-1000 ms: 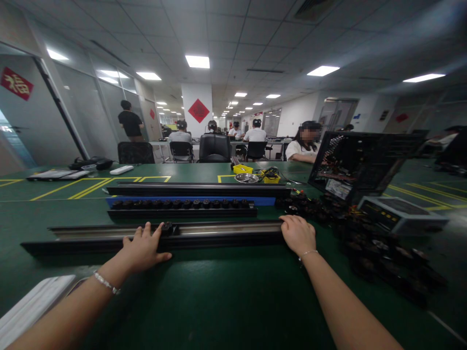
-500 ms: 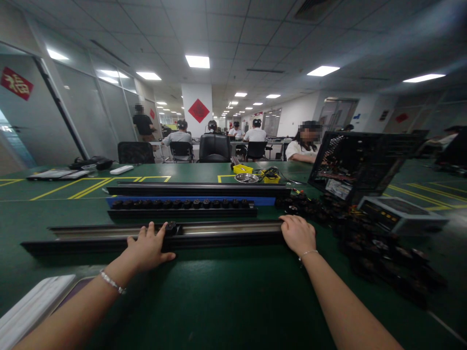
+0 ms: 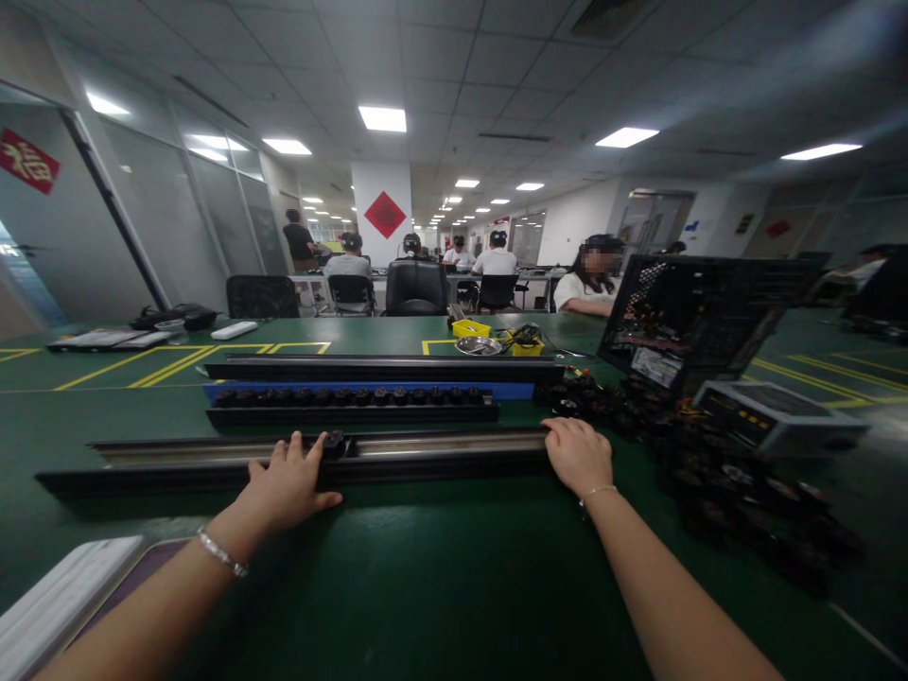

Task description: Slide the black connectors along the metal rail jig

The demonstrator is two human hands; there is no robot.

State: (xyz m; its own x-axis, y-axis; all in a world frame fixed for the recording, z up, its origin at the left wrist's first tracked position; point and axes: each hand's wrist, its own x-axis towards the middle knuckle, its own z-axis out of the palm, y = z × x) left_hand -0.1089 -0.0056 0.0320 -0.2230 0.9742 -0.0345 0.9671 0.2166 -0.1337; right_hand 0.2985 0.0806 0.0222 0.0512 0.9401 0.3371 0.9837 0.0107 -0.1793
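Observation:
A long black metal channel (image 3: pixel 446 463) with a silvery inner strip lies across the green table in front of me. My left hand (image 3: pixel 284 484) rests over its left part with fingers spread and thumb out. Beside those fingertips a small black block (image 3: pixel 335 445) sits in the channel. At the channel's right end, the curled fingers of my right hand (image 3: pixel 579 456) grip it; the fingertips are partly hidden. Behind it, a shorter black channel (image 3: pixel 355 414) lies before a row of small black round parts (image 3: pixel 361 396) along a blue strip (image 3: pixel 516 390).
Another long black rail (image 3: pixel 383 367) lies farther back. To the right are a heap of black parts (image 3: pixel 738 492), a grey power supply (image 3: pixel 780 416) and an open computer case (image 3: pixel 659 317). Yellow trays (image 3: pixel 471 328) and a metal dish (image 3: pixel 478 346) stand behind. A white slab (image 3: pixel 67 591) lies front left.
My hands keep nearly the same place on the channel, whose left end appears slightly farther left. The view has shifted a little. At the back left, a standing person has moved right and turned.

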